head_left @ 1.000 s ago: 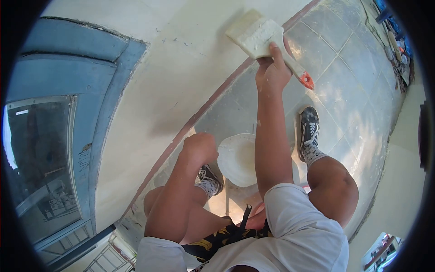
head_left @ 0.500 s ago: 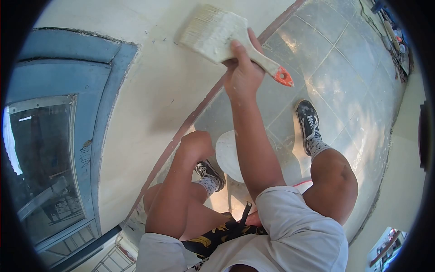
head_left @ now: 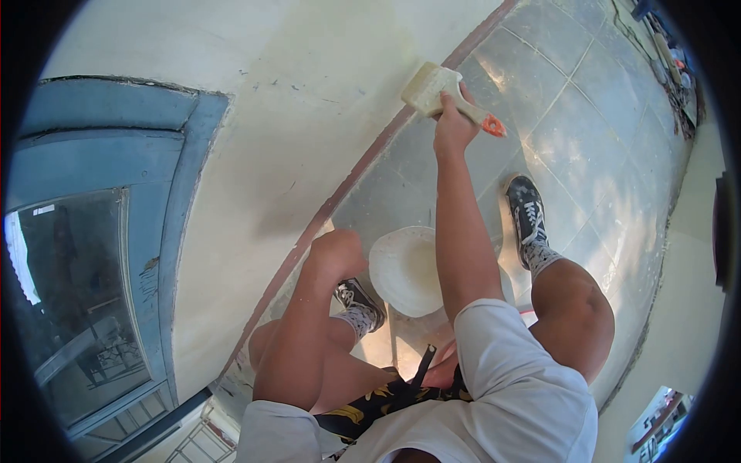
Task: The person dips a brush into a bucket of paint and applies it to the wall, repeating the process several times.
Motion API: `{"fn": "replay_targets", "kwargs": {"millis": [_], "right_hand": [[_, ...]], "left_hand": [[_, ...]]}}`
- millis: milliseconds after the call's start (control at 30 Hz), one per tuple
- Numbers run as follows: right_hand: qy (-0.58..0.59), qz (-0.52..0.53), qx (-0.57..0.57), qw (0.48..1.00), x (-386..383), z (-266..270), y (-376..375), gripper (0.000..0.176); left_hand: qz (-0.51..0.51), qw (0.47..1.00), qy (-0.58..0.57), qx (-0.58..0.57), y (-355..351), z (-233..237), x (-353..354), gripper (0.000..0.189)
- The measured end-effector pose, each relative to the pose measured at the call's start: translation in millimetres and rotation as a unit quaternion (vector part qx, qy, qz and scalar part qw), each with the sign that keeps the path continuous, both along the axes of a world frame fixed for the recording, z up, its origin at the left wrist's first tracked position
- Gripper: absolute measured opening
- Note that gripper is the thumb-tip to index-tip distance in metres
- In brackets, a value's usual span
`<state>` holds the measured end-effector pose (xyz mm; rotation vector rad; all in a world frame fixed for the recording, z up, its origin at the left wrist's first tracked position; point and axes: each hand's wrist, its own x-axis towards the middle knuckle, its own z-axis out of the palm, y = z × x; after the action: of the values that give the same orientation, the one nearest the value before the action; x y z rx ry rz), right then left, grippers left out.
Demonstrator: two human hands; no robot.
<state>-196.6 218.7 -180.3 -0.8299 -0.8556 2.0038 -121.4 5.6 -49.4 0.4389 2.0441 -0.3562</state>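
Note:
My right hand (head_left: 454, 127) grips a wide paintbrush (head_left: 432, 90) by its pale handle, which ends in an orange tip with a hole. The bristles are coated in whitish paint and overlap the lower part of the cream wall (head_left: 309, 131), near the brown-red strip at its foot. My left hand (head_left: 337, 255) is curled into a fist above my left shoe, with nothing showing in it. Between my arms, a round white container (head_left: 384, 287) with pale liquid inside stands on the floor, partly covered by my right forearm.
On the left, a blue door frame (head_left: 171, 224) with a glass pane borders the wall. Grey tiles (head_left: 563, 116) cover the floor, where my shoes (head_left: 526, 216) are planted on either side of the container. Assorted clutter (head_left: 673, 69) lies along the far right edge.
My right hand has brought the brush down and right, from higher on the wall toward its foot. More of the container shows. My left hand stays nearly in place.

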Motion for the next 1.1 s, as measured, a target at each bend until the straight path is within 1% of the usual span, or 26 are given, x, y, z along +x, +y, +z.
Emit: {"fn": "replay_targets", "kwargs": {"millis": [67,100,167,200,267,300,333,400,433,500,533,567,600,633,700,733,800,833,867,900,967,1033,1100], "right_hand": [[0.032,0.018,0.007,0.999,-31,13,5,0.046],[0.029,0.018,0.007,0.999,-34,33,8,0.046],[0.128,0.047,0.016,0.991,-33,80,19,0.046],[0.124,0.050,0.017,0.991,-28,87,22,0.046],[0.179,-0.001,0.007,0.984,-17,93,33,0.047],[0.150,-0.012,0.028,0.988,-13,80,36,0.046],[0.151,-0.010,0.028,0.988,-10,65,34,0.046],[0.052,-0.030,-0.003,0.998,-11,36,26,0.046],[0.055,-0.029,-0.003,0.998,-19,22,20,0.046],[0.012,0.014,0.107,0.994,-38,-1,8,0.045],[0.006,0.014,0.105,0.994,-37,17,5,0.045],[0.058,0.013,0.053,0.997,-35,55,6,0.045],[0.114,0.012,0.004,0.993,-33,82,9,0.044],[0.113,0.014,0.006,0.993,-28,89,14,0.044],[0.186,-0.023,0.008,0.982,-16,95,29,0.043],[0.189,-0.022,0.008,0.982,-12,88,32,0.043],[0.081,-0.033,0.052,0.995,-5,56,27,0.044],[0.087,-0.034,0.054,0.994,-11,32,19,0.044],[0.046,-0.023,0.059,0.997,-22,3,11,0.044],[0.002,-0.012,0.062,0.998,-32,-12,8,0.045],[0.016,-0.003,0.071,0.997,-48,33,11,0.044],[0.024,0.011,0.081,0.996,-41,71,20,0.043],[0.164,-0.018,0.003,0.986,-27,95,28,0.043]], "left_hand": [[-0.008,1.000,-0.004,-0.008,-2,-3,0,0.026],[-0.004,1.000,0.004,-0.003,-3,-4,0,0.024],[0.007,1.000,0.002,0.002,-5,-6,3,0.022],[0.012,1.000,0.006,0.013,-7,-5,2,0.022],[0.018,0.999,0.013,0.026,-6,-2,0,0.023],[0.021,0.999,0.015,0.029,-6,-1,-1,0.022],[0.023,0.999,0.017,0.031,-6,1,-1,0.022],[0.011,1.000,0.023,0.018,-2,5,0,0.021],[-0.003,1.000,0.026,0.004,1,7,0,0.021],[0.005,1.000,0.011,-0.007,4,9,-2,0.022],[0.013,1.000,-0.011,-0.018,5,9,-1,0.024],[0.014,1.000,-0.019,-0.020,5,10,2,0.024],[0.017,0.999,-0.022,-0.016,6,11,1,0.024],[0.020,0.999,-0.022,-0.012,5,12,0,0.024],[0.024,1.000,0.000,0.011,-4,7,1,0.024],[0.028,0.999,0.021,0.034,-8,5,2,0.023],[0.020,0.999,0.025,0.028,-8,6,3,0.023],[0.011,0.999,0.027,0.021,-6,7,1,0.023],[0.009,0.999,0.033,0.023,-3,8,0,0.023],[-0.002,0.999,0.031,0.020,0,9,0,0.022],[-0.014,1.000,0.021,0.012,4,10,2,0.021],[0.002,1.000,-0.002,0.006,9,12,3,0.020],[0.011,1.000,0.012,0.020,4,10,5,0.019]]}}
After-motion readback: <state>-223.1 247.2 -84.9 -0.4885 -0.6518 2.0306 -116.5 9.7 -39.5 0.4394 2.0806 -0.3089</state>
